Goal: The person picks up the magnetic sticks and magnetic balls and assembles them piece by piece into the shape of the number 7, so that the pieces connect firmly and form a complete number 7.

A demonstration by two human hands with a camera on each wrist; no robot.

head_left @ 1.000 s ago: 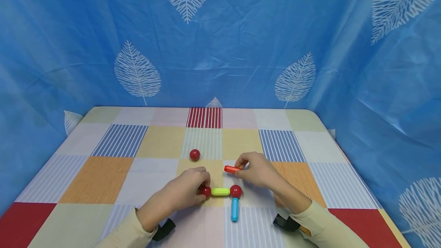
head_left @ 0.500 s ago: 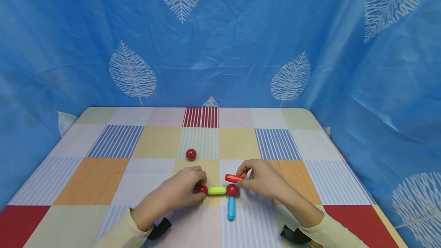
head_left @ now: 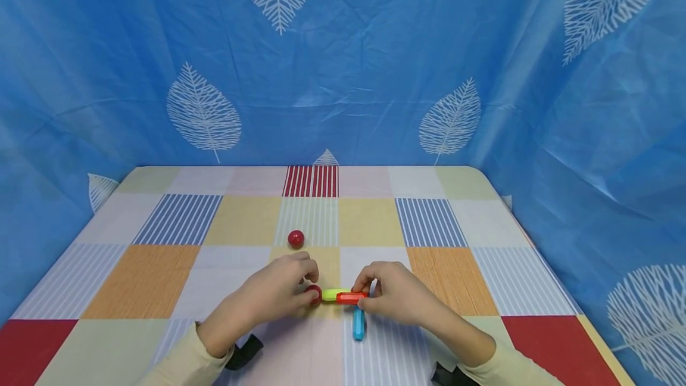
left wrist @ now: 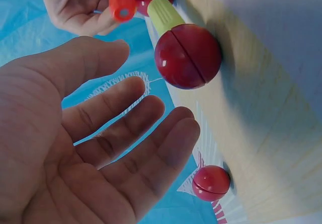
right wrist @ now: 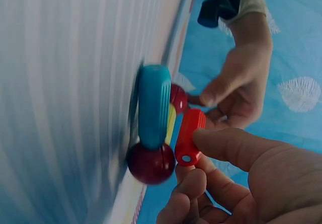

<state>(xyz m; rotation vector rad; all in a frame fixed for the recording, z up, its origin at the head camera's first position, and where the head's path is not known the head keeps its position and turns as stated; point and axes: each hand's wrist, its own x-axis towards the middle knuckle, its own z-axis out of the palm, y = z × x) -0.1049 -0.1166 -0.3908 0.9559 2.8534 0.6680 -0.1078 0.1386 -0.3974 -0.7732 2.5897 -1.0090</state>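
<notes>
My right hand point(head_left: 399, 293) pinches the red, ribbed, plastic-looking stick point(head_left: 347, 298), lying at nine o'clock from it in the head view. I judge it light, stiff, hardly fragile; better hold its ribbed sides. My left hand point(head_left: 278, 288) is loose, grasping nothing, the glossy dark-red ball point(left wrist: 188, 56) at three o'clock.

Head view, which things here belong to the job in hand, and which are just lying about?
In the job:
red stick, held in the right grip
yellow-green stick, between two red balls
blue stick, meeting one of those balls

Lying about:
loose red ball, apart on the patchwork cloth; perhaps a part for later
</notes>
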